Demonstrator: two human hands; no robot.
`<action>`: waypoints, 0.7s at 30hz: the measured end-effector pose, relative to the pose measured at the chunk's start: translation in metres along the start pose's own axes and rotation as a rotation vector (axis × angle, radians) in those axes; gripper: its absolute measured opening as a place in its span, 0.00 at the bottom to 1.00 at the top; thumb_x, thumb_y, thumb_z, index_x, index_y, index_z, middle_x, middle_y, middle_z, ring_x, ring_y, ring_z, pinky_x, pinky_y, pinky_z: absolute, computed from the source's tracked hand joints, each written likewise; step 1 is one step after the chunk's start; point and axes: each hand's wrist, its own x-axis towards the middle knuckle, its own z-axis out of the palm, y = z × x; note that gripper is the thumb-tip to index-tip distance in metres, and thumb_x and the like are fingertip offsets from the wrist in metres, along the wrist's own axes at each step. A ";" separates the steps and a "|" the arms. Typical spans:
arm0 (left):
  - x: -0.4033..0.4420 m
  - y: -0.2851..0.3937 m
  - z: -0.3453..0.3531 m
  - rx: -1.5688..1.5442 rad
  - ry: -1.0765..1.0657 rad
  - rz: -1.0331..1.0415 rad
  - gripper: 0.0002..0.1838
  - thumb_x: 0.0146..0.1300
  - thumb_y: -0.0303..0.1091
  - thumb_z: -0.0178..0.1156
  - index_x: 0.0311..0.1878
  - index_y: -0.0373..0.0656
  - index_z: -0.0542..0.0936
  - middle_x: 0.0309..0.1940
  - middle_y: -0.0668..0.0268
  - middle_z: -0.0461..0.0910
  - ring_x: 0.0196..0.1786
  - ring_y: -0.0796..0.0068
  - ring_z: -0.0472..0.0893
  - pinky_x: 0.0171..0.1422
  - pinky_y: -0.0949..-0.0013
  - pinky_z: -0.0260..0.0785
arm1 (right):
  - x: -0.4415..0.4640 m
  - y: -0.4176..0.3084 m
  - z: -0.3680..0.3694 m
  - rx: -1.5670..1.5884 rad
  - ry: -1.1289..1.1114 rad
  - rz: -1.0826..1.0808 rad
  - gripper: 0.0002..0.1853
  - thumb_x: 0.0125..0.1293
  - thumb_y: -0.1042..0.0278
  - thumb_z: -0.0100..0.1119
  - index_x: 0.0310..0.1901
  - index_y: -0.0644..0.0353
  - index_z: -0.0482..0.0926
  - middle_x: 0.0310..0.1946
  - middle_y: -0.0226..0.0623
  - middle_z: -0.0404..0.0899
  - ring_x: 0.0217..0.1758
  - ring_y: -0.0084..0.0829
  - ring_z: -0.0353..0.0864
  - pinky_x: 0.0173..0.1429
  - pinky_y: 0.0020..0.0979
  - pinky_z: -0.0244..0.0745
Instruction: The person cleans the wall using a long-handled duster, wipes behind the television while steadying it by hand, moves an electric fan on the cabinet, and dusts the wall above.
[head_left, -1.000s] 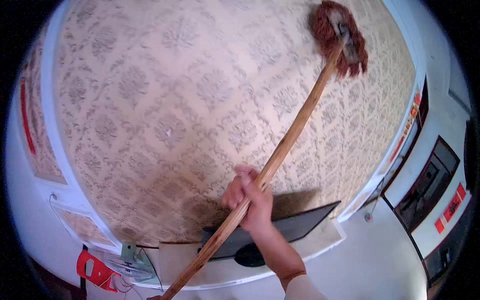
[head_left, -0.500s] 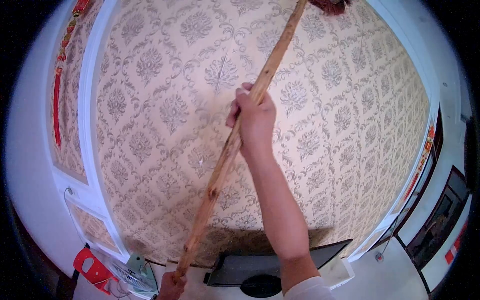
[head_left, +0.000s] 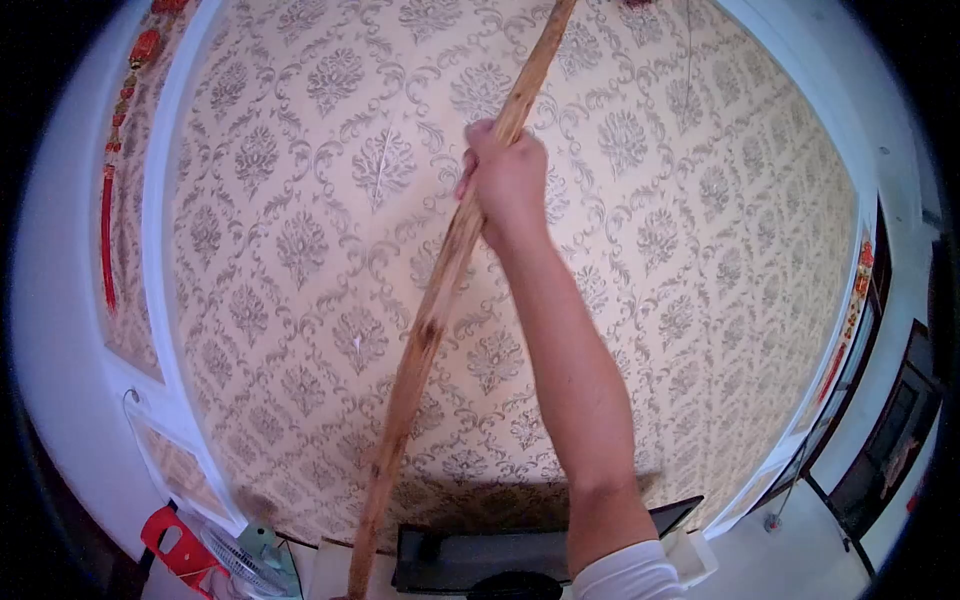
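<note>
A long-handled broom [head_left: 430, 318] with a rough, knotted wooden handle slants across the view, from bottom left to top centre. My right hand [head_left: 512, 182] is closed round the upper part of its handle, thumb and fingers wrapped over the wood. Only a sliver of my left hand [head_left: 346, 597] shows at the bottom edge, at the handle's lower end. Of the dark red bristles [head_left: 637, 3], just a tip shows at the top edge. Behind the handle stands a wall [head_left: 300, 240] with patterned wallpaper; contact between bristles and wall is out of view.
Below the wall is a black flat screen [head_left: 470, 560], partly behind my right arm. A red chair [head_left: 175, 545] and a fan [head_left: 240, 562] stand at lower left. White trim [head_left: 165, 250] frames the wallpaper. Red ornaments [head_left: 107, 235] hang on the left.
My right hand is a little higher in view, still on the handle. The bristles and my left hand have mostly slipped out of frame. The wall pattern has shifted left and the screen lower.
</note>
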 end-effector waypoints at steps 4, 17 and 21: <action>0.022 0.036 0.054 0.125 0.036 -0.009 0.28 0.61 0.61 0.52 0.18 0.48 0.65 0.12 0.77 0.60 0.15 0.84 0.59 0.19 0.75 0.50 | 0.031 -0.019 -0.032 -0.028 0.029 -0.064 0.09 0.60 0.69 0.56 0.31 0.66 0.69 0.17 0.33 0.68 0.11 0.24 0.66 0.16 0.26 0.64; 0.021 0.059 0.028 0.279 0.197 0.206 0.31 0.61 0.65 0.48 0.18 0.45 0.68 0.10 0.78 0.62 0.15 0.87 0.61 0.17 0.75 0.49 | 0.028 -0.015 -0.003 0.124 -0.022 -0.035 0.08 0.62 0.70 0.53 0.29 0.63 0.67 0.16 0.31 0.67 0.11 0.23 0.65 0.16 0.26 0.64; 0.019 0.039 -0.020 0.295 0.187 0.272 0.26 0.64 0.54 0.50 0.16 0.45 0.66 0.10 0.77 0.63 0.15 0.87 0.61 0.17 0.74 0.50 | 0.020 -0.019 0.030 0.252 -0.045 -0.054 0.08 0.59 0.70 0.53 0.26 0.63 0.67 0.15 0.32 0.67 0.11 0.24 0.66 0.16 0.26 0.64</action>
